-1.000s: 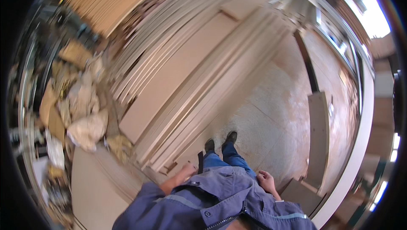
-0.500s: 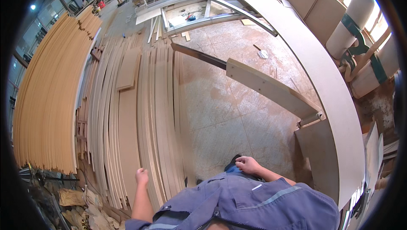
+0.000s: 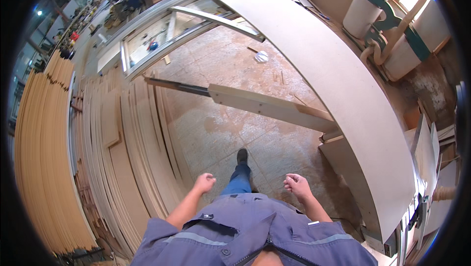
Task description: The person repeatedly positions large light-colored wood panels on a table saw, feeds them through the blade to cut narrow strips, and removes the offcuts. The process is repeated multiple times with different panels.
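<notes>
My left hand (image 3: 205,182) hangs in front of me with its fingers curled in; nothing shows in it. To its left lies a stack of long, narrow wooden boards (image 3: 132,153), apart from the hand. My right hand (image 3: 297,186) is also loosely closed at waist height, with nothing visible in it. It is nearest to the long pale saw table (image 3: 351,99) on my right, without touching it. A wooden beam on a dark metal arm (image 3: 265,104) juts leftward from the table, ahead of both hands.
At the far left stands a tall stack of yellowish panels (image 3: 49,153). A metal frame (image 3: 171,45) with a diagonal bar adjoins the table's far end. White dust-collector bags (image 3: 365,11) stand at the right. Wood scraps and a whitish piece (image 3: 261,56) lie on the dusty floor (image 3: 216,133).
My view has turned right, so the boards and table have shifted left. My left hand has come away from the boards, and one foot has stepped forward.
</notes>
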Tool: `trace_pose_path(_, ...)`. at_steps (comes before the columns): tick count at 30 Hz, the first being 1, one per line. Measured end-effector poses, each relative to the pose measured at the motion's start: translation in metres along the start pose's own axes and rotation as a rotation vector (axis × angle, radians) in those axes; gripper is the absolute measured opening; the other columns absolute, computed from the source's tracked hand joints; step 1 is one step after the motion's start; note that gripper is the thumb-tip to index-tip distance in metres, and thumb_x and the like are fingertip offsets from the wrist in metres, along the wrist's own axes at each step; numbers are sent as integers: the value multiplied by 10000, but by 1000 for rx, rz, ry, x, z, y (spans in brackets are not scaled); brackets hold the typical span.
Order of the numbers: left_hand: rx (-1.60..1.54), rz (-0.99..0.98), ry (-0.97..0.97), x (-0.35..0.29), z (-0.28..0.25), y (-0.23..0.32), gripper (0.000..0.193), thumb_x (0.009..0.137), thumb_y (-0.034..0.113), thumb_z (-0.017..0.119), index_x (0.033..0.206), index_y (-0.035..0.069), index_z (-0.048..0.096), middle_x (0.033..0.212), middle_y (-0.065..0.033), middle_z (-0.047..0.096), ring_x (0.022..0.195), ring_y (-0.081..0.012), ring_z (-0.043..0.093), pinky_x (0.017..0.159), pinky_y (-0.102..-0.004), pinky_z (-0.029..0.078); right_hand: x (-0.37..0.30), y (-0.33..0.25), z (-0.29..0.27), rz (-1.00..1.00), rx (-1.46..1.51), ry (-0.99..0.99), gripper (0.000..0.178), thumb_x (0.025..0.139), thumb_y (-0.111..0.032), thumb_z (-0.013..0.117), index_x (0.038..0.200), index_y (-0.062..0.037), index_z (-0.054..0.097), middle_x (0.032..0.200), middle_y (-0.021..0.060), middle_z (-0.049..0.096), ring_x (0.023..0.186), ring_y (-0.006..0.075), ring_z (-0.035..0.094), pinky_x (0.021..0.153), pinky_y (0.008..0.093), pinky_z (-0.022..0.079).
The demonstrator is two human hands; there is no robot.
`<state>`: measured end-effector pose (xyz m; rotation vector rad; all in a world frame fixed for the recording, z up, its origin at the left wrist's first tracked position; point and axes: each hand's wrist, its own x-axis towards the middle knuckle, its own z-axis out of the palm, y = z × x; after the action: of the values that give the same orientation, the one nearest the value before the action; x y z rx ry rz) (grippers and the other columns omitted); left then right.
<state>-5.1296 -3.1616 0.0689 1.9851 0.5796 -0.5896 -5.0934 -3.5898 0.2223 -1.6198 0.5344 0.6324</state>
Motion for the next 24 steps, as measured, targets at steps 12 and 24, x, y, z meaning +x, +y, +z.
trace_pose_path(12, -432, 470, -40, 288, -63, 468, 263, 912, 190, 661, 1072, -14, 616, 762, -37, 639, 650, -113, 593, 582, -277, 487, 86, -122, -52, 27, 898, 352, 418, 958, -383, 636, 1162, -29, 548, 939, 77, 632, 748, 173, 618, 645, 293, 531)
trace_pose_path(24, -683, -168, -295, 383, 16, 642, 470, 971, 309, 621, 1261, -39, 494, 1205, -184, 592, 1066, -295, 617, 936, -449, 541, 191, -170, -120, -105, 1451, 700, 375, 957, -437, 619, 1126, -105, 581, 1013, 52, 645, 892, 198, 598, 732, 333, 475)
